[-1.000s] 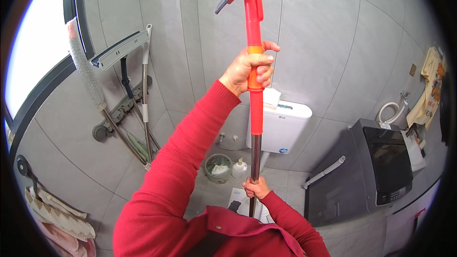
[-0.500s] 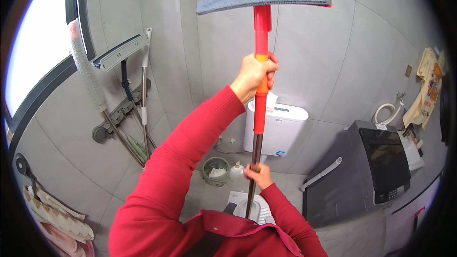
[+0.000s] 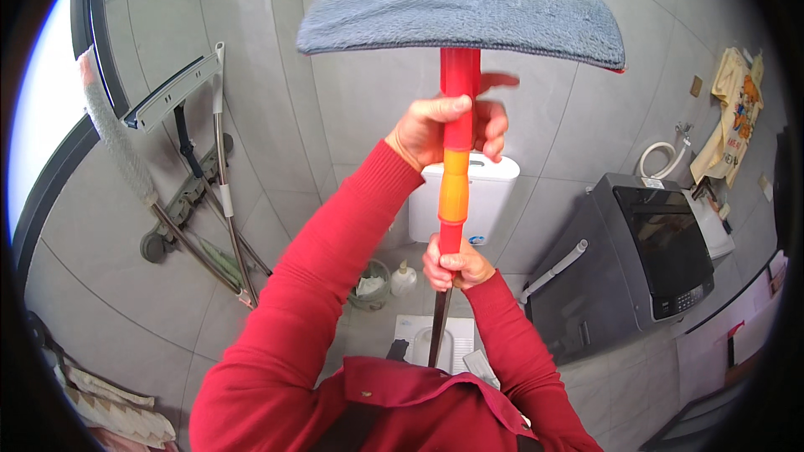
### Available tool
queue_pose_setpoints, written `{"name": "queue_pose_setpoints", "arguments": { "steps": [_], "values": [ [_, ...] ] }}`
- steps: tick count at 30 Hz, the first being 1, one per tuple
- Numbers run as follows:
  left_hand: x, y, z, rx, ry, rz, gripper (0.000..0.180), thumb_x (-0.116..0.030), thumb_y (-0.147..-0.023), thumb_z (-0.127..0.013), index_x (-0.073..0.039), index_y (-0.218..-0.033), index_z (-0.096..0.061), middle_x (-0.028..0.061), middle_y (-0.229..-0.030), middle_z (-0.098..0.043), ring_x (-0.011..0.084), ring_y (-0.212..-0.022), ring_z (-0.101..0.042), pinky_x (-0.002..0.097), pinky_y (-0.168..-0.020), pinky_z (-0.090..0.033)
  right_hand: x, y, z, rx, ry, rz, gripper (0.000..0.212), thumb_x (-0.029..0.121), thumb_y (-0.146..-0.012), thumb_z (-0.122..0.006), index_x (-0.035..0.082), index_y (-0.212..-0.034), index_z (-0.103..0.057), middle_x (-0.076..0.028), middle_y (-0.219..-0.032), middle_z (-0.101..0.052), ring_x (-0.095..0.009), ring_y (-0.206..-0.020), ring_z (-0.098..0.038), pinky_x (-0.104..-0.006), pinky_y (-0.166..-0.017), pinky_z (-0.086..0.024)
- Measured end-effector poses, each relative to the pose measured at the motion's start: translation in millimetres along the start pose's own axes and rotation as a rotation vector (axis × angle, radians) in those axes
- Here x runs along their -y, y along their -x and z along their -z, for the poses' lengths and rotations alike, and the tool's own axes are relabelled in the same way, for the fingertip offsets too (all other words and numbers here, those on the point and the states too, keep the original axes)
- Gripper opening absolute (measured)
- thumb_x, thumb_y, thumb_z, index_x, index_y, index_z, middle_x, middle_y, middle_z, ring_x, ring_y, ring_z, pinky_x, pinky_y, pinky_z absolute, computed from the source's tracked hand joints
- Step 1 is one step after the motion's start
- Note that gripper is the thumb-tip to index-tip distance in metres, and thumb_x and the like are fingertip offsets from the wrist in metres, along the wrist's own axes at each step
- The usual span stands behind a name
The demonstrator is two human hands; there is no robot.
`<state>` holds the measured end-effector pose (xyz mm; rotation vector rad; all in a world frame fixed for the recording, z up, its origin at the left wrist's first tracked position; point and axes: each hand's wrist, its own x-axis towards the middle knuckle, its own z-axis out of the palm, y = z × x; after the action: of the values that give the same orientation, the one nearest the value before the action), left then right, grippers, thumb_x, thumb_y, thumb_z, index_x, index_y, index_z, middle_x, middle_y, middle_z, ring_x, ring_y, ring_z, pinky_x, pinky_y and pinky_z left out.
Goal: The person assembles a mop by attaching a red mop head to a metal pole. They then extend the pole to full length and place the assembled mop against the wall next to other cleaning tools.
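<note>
I hold a window mop upright in front of me, its wide grey fleece pad (image 3: 461,21) at the top. The mop's handle (image 3: 453,188) is red and orange, running down into a dark pole. My left hand (image 3: 419,127) is loosely round the red neck just under the pad, thumb across the front, with some fingers partly lifted. Lower down, my right hand (image 3: 456,265) is wrapped round the bottom red section where it meets the dark pole. The pole's lower end is hidden behind my red jacket (image 3: 394,389).
A white toilet cistern (image 3: 423,209) hangs behind the mop, above a squat toilet (image 3: 456,339). A bin (image 3: 378,295) and a white pump bottle (image 3: 404,279) stand nearby. Long-handled cleaning tools (image 3: 223,151) lean along the left wall. A dark washing machine (image 3: 586,285) stands right.
The pad looks larger, nearer and slightly lower. My left hand has shifted from the orange collar to the red neck; my right hand has moved up from the dark pole to the red section.
</note>
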<state>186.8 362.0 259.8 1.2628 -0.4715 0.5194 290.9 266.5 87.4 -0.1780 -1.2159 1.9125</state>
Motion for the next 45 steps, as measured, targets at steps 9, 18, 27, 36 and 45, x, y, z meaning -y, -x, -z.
{"name": "queue_pose_setpoints", "arguments": {
  "steps": [9, 18, 27, 36, 45],
  "values": [
    [3, 2, -22, -0.029, 0.104, -0.058, 0.051, -0.007, -0.08, -0.052, -0.003, -0.129, -0.039, -0.0003, -0.052, -0.037, 0.009, -0.035, -0.038, 0.0254, -0.037, -0.035, -12, 4, -8, -0.08, 0.082, -0.054, 0.029, 0.021, -0.08, -0.065, 0.008, -0.069, -0.042, 0.0, -0.05, -0.035, -0.011, -0.041, -0.033, -0.0249, -0.039, -0.028],
    [4, 5, -4, -0.518, -0.173, -0.012, 0.03, -0.004, -0.076, -0.053, -0.001, -0.105, -0.045, 0.001, -0.055, -0.041, 0.0095, -0.036, -0.037, 0.027, -0.037, -0.034, -20, -5, -22, -0.531, 0.104, 0.006, 0.021, 0.012, -0.081, -0.063, 0.008, -0.073, -0.045, 0.001, -0.051, -0.038, -0.008, -0.04, -0.035, -0.0244, -0.038, -0.029],
    [55, -22, 49, -1.136, -1.031, -0.273, 0.029, -0.006, -0.073, -0.058, -0.001, -0.099, -0.047, 0.0062, -0.063, -0.05, 0.0149, -0.051, -0.052, 0.0324, -0.047, -0.044, -49, -38, 53, -1.237, 0.723, 0.292, 0.022, 0.017, -0.078, -0.066, 0.006, -0.065, -0.052, 0.001, -0.053, -0.05, -0.008, -0.041, -0.045, -0.0258, -0.039, -0.036],
    [8, -7, 37, -0.25, 0.039, -0.092, 0.051, -0.022, -0.082, -0.063, -0.007, -0.125, -0.04, 0.0183, -0.1, -0.058, 0.0302, -0.08, -0.064, 0.0453, -0.08, -0.05, 12, -3, 3, -0.463, 0.124, -0.02, 0.026, 0.015, -0.082, -0.066, 0.011, -0.069, -0.043, 0.003, -0.051, -0.036, -0.008, -0.04, -0.036, -0.0246, -0.039, -0.031],
    [1, -15, 26, -0.412, -0.388, -0.03, 0.037, -0.011, -0.083, -0.064, 0.001, -0.113, -0.046, 0.0116, -0.08, -0.061, 0.0218, -0.068, -0.064, 0.0321, -0.066, -0.054, -11, -7, 13, -0.772, 0.322, 0.121, 0.022, 0.014, -0.082, -0.067, 0.008, -0.072, -0.049, 0.001, -0.053, -0.043, -0.009, -0.042, -0.041, -0.0264, -0.04, -0.034]
  ]
}}
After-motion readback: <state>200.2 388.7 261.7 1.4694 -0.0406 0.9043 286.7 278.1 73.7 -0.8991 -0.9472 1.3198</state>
